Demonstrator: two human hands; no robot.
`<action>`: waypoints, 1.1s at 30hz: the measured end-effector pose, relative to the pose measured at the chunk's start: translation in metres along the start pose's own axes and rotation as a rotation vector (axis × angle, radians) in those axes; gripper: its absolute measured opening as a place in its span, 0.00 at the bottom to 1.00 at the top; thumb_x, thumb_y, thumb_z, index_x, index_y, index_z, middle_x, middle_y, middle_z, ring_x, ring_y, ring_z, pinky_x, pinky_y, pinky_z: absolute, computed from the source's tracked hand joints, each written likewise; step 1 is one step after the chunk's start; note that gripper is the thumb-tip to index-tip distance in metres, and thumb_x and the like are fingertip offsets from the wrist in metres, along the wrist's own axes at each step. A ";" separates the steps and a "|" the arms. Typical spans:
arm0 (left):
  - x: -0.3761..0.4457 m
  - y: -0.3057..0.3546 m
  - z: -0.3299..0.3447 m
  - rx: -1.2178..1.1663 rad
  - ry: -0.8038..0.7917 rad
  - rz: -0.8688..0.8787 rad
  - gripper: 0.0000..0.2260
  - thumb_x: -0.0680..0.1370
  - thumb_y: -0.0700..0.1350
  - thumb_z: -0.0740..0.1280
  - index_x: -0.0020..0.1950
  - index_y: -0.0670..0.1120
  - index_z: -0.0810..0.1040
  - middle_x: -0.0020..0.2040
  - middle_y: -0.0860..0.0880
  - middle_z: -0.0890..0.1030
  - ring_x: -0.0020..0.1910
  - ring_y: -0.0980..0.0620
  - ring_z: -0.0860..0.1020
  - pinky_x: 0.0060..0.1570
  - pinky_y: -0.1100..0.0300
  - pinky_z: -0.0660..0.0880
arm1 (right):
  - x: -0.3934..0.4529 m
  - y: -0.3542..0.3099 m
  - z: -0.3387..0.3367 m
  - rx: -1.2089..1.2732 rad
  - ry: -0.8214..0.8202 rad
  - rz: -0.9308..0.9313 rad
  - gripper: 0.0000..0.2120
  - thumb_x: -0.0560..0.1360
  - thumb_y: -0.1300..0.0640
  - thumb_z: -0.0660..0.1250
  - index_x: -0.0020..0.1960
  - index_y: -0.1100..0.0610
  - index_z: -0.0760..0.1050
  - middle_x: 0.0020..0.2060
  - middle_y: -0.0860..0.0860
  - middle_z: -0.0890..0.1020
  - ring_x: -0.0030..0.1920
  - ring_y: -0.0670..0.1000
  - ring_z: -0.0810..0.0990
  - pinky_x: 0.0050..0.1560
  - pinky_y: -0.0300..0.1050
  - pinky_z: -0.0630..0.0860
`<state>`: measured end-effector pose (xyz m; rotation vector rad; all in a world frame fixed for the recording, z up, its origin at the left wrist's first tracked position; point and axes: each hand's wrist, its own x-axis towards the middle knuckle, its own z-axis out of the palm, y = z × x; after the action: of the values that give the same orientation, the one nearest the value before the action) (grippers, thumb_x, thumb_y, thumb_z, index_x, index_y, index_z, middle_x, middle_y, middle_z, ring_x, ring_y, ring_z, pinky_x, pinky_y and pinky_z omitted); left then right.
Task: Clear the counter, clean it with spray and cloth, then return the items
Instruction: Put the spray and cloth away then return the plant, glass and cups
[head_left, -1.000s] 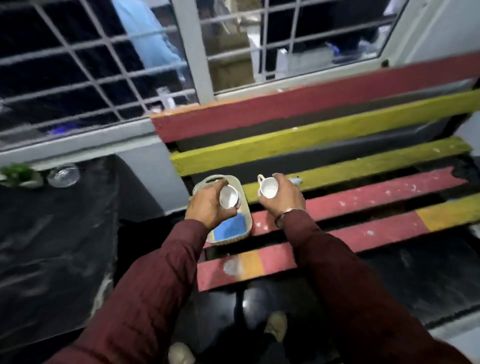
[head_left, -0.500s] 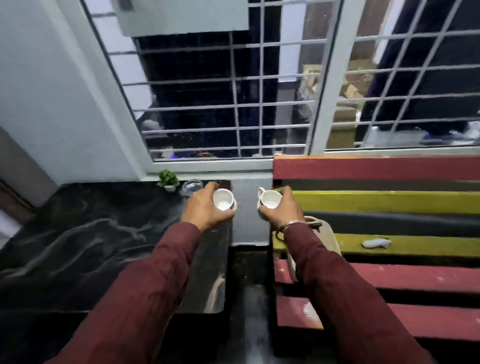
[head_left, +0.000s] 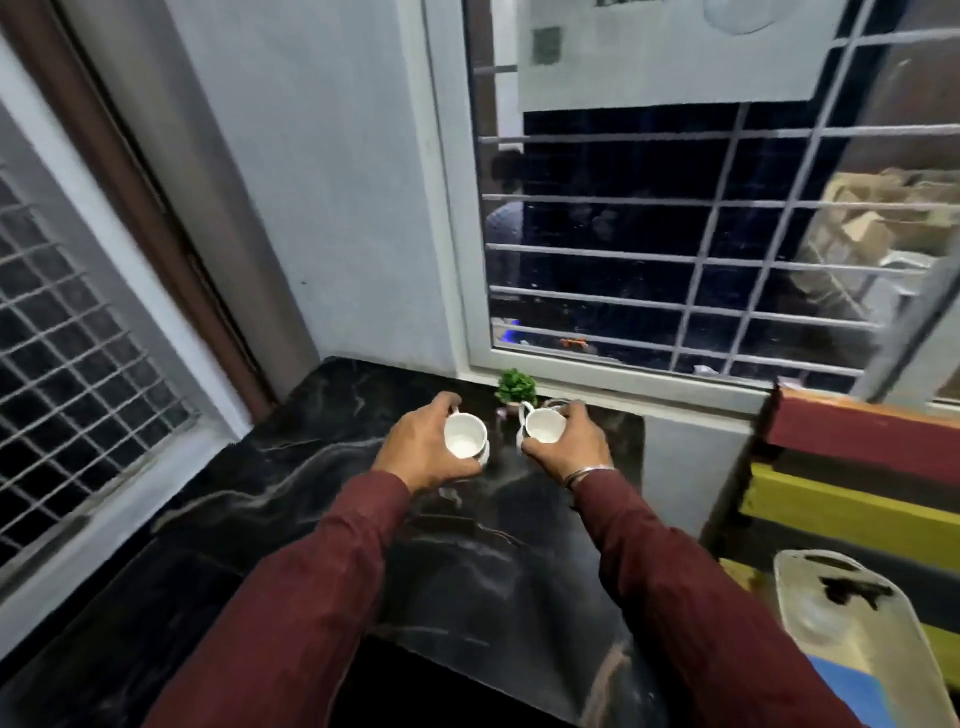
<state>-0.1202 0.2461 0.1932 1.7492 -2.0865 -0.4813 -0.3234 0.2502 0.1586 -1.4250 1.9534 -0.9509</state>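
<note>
Each of my hands carries a small white cup over the black marble counter (head_left: 291, 499). My left hand (head_left: 423, 449) grips the left cup (head_left: 465, 435), its mouth facing up and nothing inside. My right hand (head_left: 569, 447) grips the right cup (head_left: 543, 425), whose handle points left. Both cups hover close together just above the counter's far part, a hand's width apart. Whether they touch the surface I cannot tell.
A tiny green potted plant (head_left: 515, 387) stands at the counter's back edge under the barred window (head_left: 675, 249). A small glass object sits behind my right hand. At the right are a painted slatted bench (head_left: 841, 499) and a pale tray (head_left: 852, 639) with a blue cloth.
I have turned left from the bench toward the counter. Both hands have carried the cups from over the tray to over the counter's far part, near the plant.
</note>
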 end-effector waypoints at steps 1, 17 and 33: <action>0.005 -0.011 -0.008 0.009 0.013 -0.021 0.35 0.65 0.60 0.78 0.68 0.53 0.72 0.59 0.50 0.81 0.57 0.45 0.80 0.54 0.55 0.76 | 0.008 -0.009 0.011 -0.016 -0.017 -0.011 0.28 0.63 0.46 0.74 0.57 0.56 0.70 0.54 0.56 0.79 0.54 0.59 0.78 0.50 0.45 0.73; 0.102 -0.190 -0.073 -0.126 -0.018 -0.233 0.27 0.62 0.68 0.64 0.55 0.55 0.81 0.52 0.45 0.79 0.54 0.43 0.79 0.56 0.54 0.75 | 0.075 -0.113 0.162 -0.166 -0.095 0.006 0.31 0.63 0.44 0.73 0.62 0.53 0.72 0.56 0.55 0.80 0.56 0.57 0.78 0.56 0.45 0.75; 0.221 -0.263 -0.077 0.097 -0.105 -0.337 0.33 0.69 0.71 0.66 0.58 0.44 0.82 0.59 0.41 0.83 0.60 0.39 0.80 0.52 0.54 0.74 | 0.147 -0.145 0.244 -0.020 -0.088 0.348 0.33 0.70 0.39 0.65 0.72 0.48 0.63 0.65 0.56 0.75 0.64 0.59 0.74 0.62 0.43 0.68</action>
<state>0.1087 -0.0182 0.1469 2.1911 -1.9155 -0.5844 -0.0979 0.0264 0.1228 -1.0676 2.0603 -0.6989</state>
